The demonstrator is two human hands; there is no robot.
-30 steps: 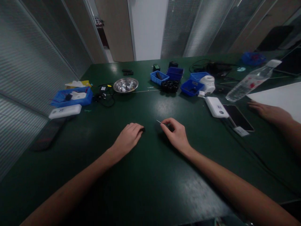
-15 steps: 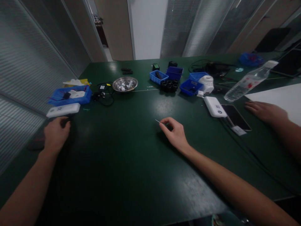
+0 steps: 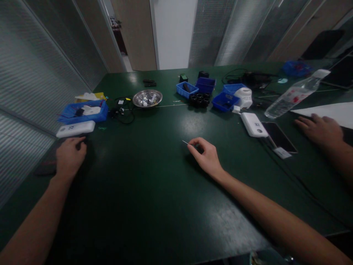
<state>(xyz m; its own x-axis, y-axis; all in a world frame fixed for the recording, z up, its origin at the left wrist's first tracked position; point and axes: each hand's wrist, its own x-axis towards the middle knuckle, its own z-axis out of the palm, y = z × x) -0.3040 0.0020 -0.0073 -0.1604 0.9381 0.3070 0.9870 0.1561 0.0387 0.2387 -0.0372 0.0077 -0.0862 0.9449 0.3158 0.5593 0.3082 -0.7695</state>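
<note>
My right hand (image 3: 204, 154) rests on the dark green table (image 3: 143, 165), its thumb and forefinger pinching a thin metal pin (image 3: 185, 142) that points to the upper left. Over at the left, my left hand (image 3: 71, 154) is on the table with thumb and forefinger apart and nothing between them. It lies just below a white power bank (image 3: 75, 129) and to the right of a dark flat object (image 3: 45, 167). Beyond the hands stands a shiny metal bowl (image 3: 147, 98) with small items inside.
A blue tray (image 3: 82, 112) and black cables (image 3: 121, 110) are at the left. Small blue bins (image 3: 224, 101), a white power bank (image 3: 253, 125), a phone (image 3: 279, 137) and a tilted bottle (image 3: 296, 94) are at the right, beside another person's hand (image 3: 321, 130).
My left hand has shifted slightly right, and its thumb and forefinger are further apart. The other person's hand has moved a little to the right. My right hand holds its place.
</note>
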